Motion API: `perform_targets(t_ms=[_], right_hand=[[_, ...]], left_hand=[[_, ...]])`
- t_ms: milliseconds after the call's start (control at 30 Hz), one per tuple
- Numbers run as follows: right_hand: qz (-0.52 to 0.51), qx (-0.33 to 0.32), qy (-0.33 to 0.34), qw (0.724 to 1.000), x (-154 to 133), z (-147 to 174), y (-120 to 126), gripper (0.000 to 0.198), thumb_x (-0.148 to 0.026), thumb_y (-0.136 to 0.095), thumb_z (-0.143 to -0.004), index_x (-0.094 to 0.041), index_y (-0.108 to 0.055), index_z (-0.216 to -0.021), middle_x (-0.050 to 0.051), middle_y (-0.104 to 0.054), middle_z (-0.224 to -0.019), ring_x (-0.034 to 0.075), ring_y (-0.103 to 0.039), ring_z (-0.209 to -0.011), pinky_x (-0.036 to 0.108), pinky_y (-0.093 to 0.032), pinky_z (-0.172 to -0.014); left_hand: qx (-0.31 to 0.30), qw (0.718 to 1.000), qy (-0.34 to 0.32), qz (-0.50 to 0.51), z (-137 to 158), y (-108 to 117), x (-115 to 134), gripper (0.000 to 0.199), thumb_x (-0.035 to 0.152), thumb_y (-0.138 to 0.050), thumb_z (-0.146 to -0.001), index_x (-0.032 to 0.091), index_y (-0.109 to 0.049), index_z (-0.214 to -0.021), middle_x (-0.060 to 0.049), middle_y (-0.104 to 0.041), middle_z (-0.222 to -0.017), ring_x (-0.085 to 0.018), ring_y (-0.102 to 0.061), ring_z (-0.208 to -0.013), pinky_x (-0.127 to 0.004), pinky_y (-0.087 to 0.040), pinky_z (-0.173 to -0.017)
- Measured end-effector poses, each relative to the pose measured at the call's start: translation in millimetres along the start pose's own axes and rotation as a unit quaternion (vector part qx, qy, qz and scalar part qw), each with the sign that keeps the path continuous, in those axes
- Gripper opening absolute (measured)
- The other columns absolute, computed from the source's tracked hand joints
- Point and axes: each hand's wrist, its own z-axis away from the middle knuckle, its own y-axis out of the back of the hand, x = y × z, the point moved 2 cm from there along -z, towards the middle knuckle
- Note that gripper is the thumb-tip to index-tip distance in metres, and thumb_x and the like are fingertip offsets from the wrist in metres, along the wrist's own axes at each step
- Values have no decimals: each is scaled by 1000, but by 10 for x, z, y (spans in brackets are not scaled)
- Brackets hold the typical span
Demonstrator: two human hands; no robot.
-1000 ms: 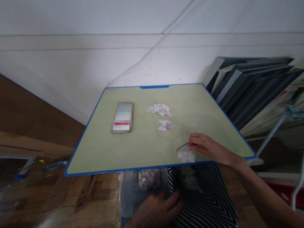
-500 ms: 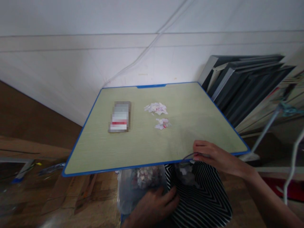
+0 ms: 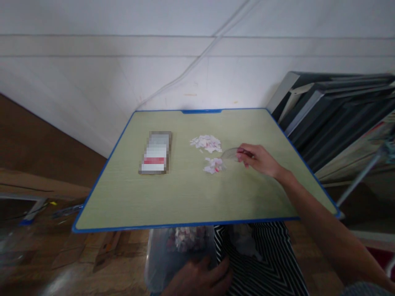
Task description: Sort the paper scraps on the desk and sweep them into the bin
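Over the right part of the board my right hand point(image 3: 257, 158) is closed on a thin, curved, dark tool point(image 3: 231, 152) that looks like tweezers. Its blurred tip is beside the smaller heap of torn paper scraps point(image 3: 213, 165), white with some pink; I cannot tell whether it touches them. Just behind lies a larger heap of paper scraps point(image 3: 206, 142). Below the board's front edge, my left hand point(image 3: 202, 277) rests with fingers slightly apart, near a clear plastic container point(image 3: 154, 259) holding a pile of scraps point(image 3: 188, 238). Nothing shows in that hand.
A pale green board with a blue rim point(image 3: 148, 205) forms the tabletop. On its left lies a phone point(image 3: 155, 153) with a pixelated screen. Dark flat panels point(image 3: 333, 107) lean at the right wall. Striped cloth point(image 3: 274, 255) with a greyish bag or scrap point(image 3: 243, 240) is below.
My right hand has moved from the board's front edge up and forward to the smaller heap, carrying the curved tool. My left hand has stayed low, shifting slightly downward in the view.
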Motion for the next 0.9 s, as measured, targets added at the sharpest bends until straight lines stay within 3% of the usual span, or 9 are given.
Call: perform_targets(t_ms=[133, 200, 367, 533, 767, 900], right_hand=[[-7, -31, 11, 999, 48, -41, -156, 27, -41, -48, -82, -19, -48, -66, -5, -44, -52, 7, -41, -44, 21, -31, -42], [-14, -41, 9, 999, 63, 5, -162, 28, -42, -47, -82, -19, -48, -65, -6, -44, -50, 7, -41, -43, 21, -31, -42], [-21, -30, -14, 999, 102, 128, -66, 28, -41, -45, -84, -19, -47, -67, -5, -44, -50, 7, -41, -43, 21, -32, -41], [10, -37, -16, 999, 51, 337, -72, 22, -37, -50, -81, -20, -50, -67, -4, -45, -53, 9, -42, -48, 22, -33, -44], [85, 5, 0, 996, -127, 720, -293, 25, -31, -47, -86, -20, -44, -63, -4, -45, -52, 9, -41, -47, 23, -32, -45], [94, 37, 8, 995, -218, 773, -385, 25, -31, -47, -86, -20, -44, -63, -3, -45, -52, 9, -42, -45, 22, -32, -44]], left_hand=[[70, 997, 11, -23, 31, -85, 21, 32, 24, -53, -87, 21, -50, -118, 2, -57, -119, -16, -60, -63, -26, -49, -35], [76, 997, 17, -26, 42, -104, 28, 31, 23, -51, -88, 22, -49, -119, 3, -56, -120, -15, -59, -61, -26, -47, -33], [29, 999, 4, -18, 38, -51, 16, 29, 25, -44, -92, 19, -48, -120, -1, -54, -124, -16, -60, -65, -26, -50, -39], [-23, 1000, -8, -8, 25, -9, 22, 34, 21, -49, -89, 17, -47, -123, -4, -53, -125, -18, -62, -71, -27, -52, -42], [-24, 1000, -8, 5, 6, 42, 25, 35, 23, -53, -88, 17, -47, -121, -4, -53, -125, -19, -63, -71, -28, -53, -41], [-16, 1000, -4, 9, 6, 37, 19, 35, 24, -54, -87, 17, -48, -121, -4, -53, -124, -19, -63, -71, -28, -53, -42]])
